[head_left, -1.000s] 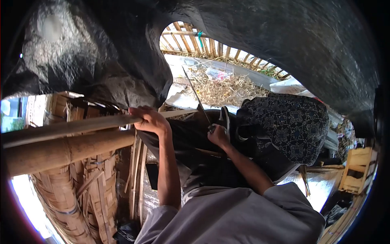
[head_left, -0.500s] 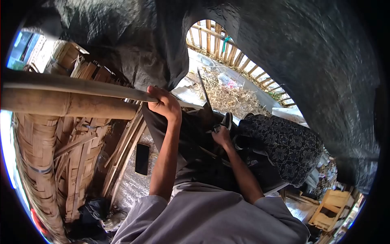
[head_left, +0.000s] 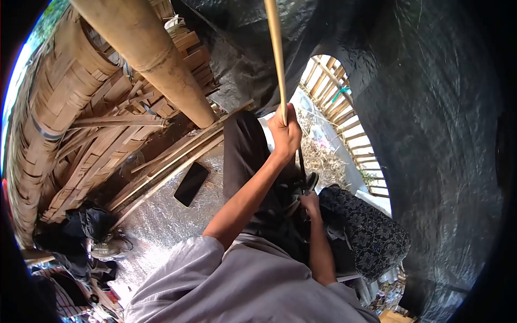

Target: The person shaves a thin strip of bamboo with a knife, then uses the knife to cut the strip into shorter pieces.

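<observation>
My left hand (head_left: 285, 133) is closed around the lower end of a long, pale bamboo strip (head_left: 277, 54), which rises to the top of the head view. Lower and to the right, my right hand (head_left: 309, 201) grips a long knife near my lap. Part of its thin dark blade (head_left: 301, 161) shows beyond the fist, beside my left forearm; the rest is hidden. Dark trousers (head_left: 242, 153) cover my legs beneath both hands. Dark patterned cloth (head_left: 371, 231) lies right beside my right hand.
A thick bamboo pole (head_left: 167, 64) stands at upper left, near woven bamboo baskets (head_left: 54, 156). Split bamboo strips (head_left: 167, 161) and a black phone (head_left: 191, 184) lie on the silvery floor. Dark sheeting (head_left: 431, 134) hangs at right, around an opening showing straw (head_left: 326, 161) and a slatted bamboo fence (head_left: 344, 107).
The bamboo strip has swung from pointing left to pointing upward, still in my left hand. The camera view has turned too. My right hand keeps its hold on the knife.
</observation>
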A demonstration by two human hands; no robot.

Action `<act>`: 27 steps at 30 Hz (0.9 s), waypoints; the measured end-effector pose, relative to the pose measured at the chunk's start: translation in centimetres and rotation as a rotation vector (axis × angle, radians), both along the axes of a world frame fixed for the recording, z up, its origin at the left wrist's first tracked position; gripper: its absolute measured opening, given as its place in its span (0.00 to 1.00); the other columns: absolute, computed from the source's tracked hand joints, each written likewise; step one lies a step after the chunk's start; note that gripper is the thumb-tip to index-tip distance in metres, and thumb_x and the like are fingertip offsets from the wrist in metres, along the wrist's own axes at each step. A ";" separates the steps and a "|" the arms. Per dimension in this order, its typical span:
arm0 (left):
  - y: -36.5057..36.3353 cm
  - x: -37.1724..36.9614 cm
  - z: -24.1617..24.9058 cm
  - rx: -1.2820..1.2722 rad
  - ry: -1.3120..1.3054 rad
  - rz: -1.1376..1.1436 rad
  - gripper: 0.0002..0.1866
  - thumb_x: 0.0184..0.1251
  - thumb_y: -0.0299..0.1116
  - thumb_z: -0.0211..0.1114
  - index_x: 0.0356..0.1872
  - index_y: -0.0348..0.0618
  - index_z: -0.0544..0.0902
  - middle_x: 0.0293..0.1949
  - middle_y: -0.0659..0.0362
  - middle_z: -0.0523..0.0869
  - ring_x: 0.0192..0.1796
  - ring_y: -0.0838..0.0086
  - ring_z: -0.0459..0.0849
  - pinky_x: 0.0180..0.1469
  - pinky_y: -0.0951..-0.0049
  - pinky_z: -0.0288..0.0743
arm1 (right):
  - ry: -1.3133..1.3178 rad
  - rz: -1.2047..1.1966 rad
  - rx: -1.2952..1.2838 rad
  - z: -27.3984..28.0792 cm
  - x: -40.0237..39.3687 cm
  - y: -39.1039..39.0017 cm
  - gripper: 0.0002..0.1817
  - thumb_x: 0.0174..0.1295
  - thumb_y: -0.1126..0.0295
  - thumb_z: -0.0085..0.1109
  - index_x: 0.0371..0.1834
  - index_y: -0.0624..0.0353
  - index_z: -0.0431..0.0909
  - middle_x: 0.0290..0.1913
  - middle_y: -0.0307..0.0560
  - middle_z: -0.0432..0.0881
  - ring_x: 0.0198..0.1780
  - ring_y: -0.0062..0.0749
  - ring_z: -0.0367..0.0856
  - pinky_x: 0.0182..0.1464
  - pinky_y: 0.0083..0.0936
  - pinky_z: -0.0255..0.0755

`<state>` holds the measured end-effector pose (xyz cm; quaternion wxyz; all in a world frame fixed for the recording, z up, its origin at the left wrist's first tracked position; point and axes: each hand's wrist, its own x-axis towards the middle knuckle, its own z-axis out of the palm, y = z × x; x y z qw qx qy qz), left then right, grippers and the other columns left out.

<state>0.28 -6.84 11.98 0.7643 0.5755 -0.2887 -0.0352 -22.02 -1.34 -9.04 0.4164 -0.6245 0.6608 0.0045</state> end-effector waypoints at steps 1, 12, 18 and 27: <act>0.1 -0.1 -0.1 -0.011 0.024 -0.023 0.18 0.68 0.32 0.49 0.16 0.38 0.63 0.11 0.65 0.59 0.17 0.84 0.54 0.17 0.78 0.50 | -0.067 -0.067 0.013 0.3 -0.1 -0.5 0.09 0.42 0.70 0.59 0.21 0.66 0.75 0.18 0.48 0.77 0.17 0.30 0.76 0.19 0.28 0.68; 1.6 -5.7 3.4 -0.171 0.150 -0.198 0.21 0.71 0.39 0.45 0.15 0.45 0.59 0.11 0.69 0.61 0.15 0.87 0.55 0.17 0.81 0.47 | -0.849 -0.486 0.067 21.7 -4.8 -6.6 0.07 0.50 0.75 0.56 0.22 0.60 0.66 0.11 0.34 0.64 0.09 0.18 0.61 0.10 0.19 0.57; 3.2 -10.3 3.3 -0.267 0.149 -0.288 0.26 0.72 0.39 0.41 0.10 0.43 0.61 0.09 0.63 0.63 0.13 0.83 0.58 0.17 0.80 0.49 | -1.028 -0.576 -0.057 26.7 -7.8 -6.9 0.08 0.52 0.75 0.56 0.21 0.60 0.67 0.11 0.34 0.64 0.08 0.18 0.61 0.11 0.21 0.58; 7.2 -9.6 10.9 -0.581 0.025 -0.459 0.22 0.70 0.49 0.40 0.19 0.47 0.57 0.12 0.67 0.54 0.13 0.82 0.52 0.15 0.80 0.48 | -1.390 -0.752 0.079 27.6 -8.2 -6.3 0.10 0.52 0.77 0.55 0.18 0.59 0.65 0.12 0.37 0.64 0.09 0.20 0.60 0.12 0.24 0.56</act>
